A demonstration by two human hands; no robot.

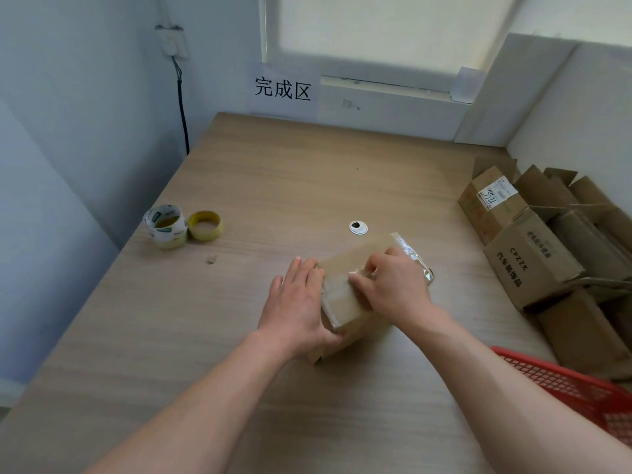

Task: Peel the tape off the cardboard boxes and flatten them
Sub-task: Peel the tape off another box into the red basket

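The small brown cardboard box (345, 302) lies on the pale wooden table (239, 165) just nearer the person than the round metal cable grommet (358, 227). Its long axis runs diagonally away to the right. Clear shiny tape (412, 260) wrinkles over its far end. The right hand (393, 285) sits on top, fingers curled, seemingly pinching tape at mid-box, so the peel probably runs along that axis. The left hand (297, 302), fingers straight, braces the left side. A pile of brown cardboard boxes (533, 258) sits well right of the grommet.
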